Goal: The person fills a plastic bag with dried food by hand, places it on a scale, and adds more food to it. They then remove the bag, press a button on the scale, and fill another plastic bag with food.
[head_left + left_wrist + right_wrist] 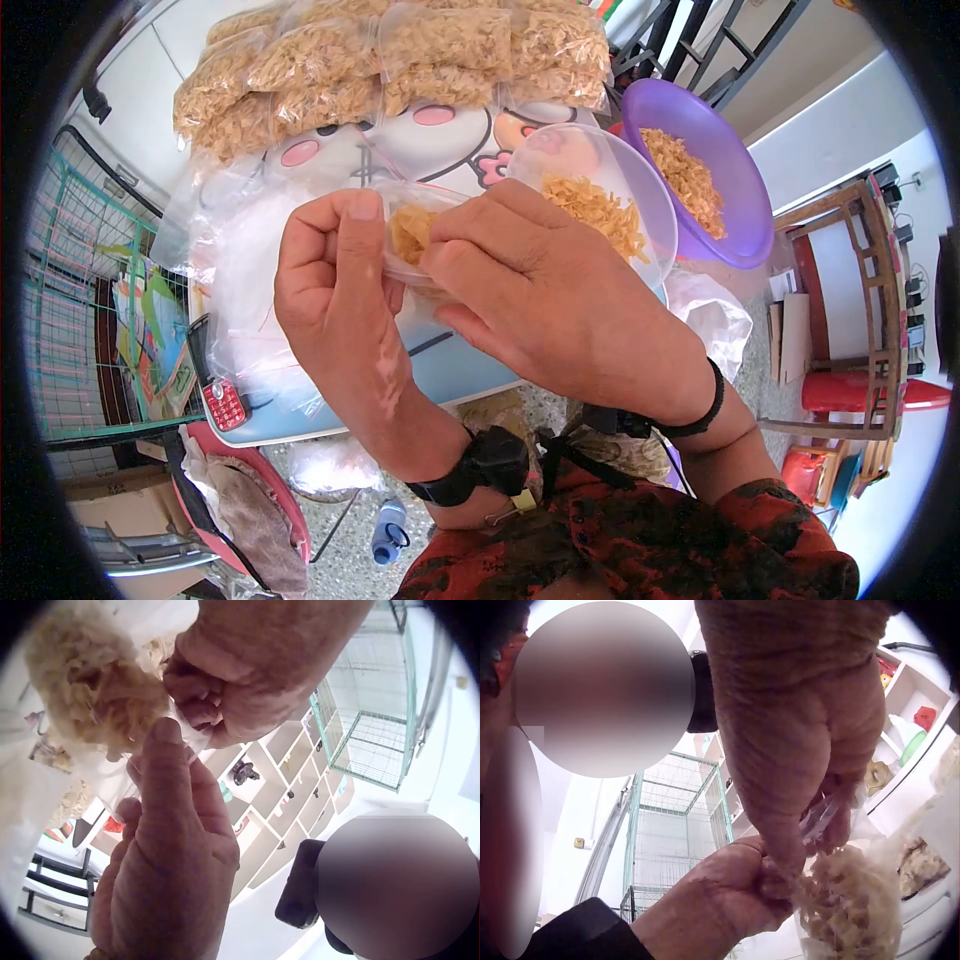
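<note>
Gripping a clear bag of pale golden flakes point(408, 238) from both sides, above the near part of the worktop point(470, 365). With the left hand point(345, 300), pinching the left edge of the bag's plastic, thumb uppermost, other fingers curled behind. With the right hand point(560, 290), clutching the right part of the plastic in curled fingers, knuckles turned up, partly covering the bag. Lying between the two sets of fingers in the head view, with flakes showing just beside the left thumb. Seen from the left wrist, bulging out full beyond the left thumb tip, close against the right fingers; seen from the right wrist, spreading out from just beside the right fingertips, near the left hand. Stacked across the far part of the worktop, filled bags point(445, 45). Spread to the left, thin clear plastic point(245, 290), with a red keypad phone point(224, 403) at the near left corner. Set to the right, beyond the right hand, a clear bowl point(570, 150) with flakes inside and, just beside it, a purple basin point(745, 195) holding more.
</note>
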The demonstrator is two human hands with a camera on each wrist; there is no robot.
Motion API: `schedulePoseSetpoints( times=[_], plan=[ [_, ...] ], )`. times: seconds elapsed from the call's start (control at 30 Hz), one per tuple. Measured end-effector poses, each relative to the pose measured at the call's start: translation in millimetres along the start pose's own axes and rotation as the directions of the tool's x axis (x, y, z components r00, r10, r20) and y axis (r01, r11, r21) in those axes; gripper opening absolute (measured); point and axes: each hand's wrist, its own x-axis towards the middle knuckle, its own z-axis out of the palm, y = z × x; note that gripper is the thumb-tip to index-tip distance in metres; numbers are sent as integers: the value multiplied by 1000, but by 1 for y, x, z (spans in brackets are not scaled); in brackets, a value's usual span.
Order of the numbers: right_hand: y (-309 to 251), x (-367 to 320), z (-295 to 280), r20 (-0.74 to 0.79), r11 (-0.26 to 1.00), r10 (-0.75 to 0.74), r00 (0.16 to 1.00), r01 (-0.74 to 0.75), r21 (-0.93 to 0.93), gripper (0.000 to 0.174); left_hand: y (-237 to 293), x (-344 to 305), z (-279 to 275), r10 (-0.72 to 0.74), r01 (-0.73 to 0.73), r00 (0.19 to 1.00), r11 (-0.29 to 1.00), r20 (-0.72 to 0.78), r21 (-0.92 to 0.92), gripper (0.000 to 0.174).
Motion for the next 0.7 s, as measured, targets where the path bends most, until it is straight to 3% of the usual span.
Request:
schedulePoseSetpoints(
  times=[0.27, 0.37, 0.47, 0.67, 0.7],
  plan=[
    [-1, 1, 3, 79, 996, 26, 997, -19, -91, 39, 0, -1, -3, -6, 4, 997, 1000, 72, 23, 12],
    [-1, 3, 10, 35, 993, 25, 999, -21, -119, 18, 0, -2, -2, -13, 5, 995, 997, 103, 78, 11],
    [-4, 4, 13, 149, 984, 109, 983, -85, -155, 42, 2, -4, -2, -10, 0, 993, 996, 116, 86, 11],
    [-3, 3, 11, 84, 992, 34, 996, -23, -125, 43, 1, -3, -3, 14, -13, 998, 1000, 63, -14, 13],
    [-2, 2, 9, 26, 997, -7, 1000, 9, -82, 35, 2, -3, -3, 10, -8, 998, 1000, 58, -26, 13]
  ],
)
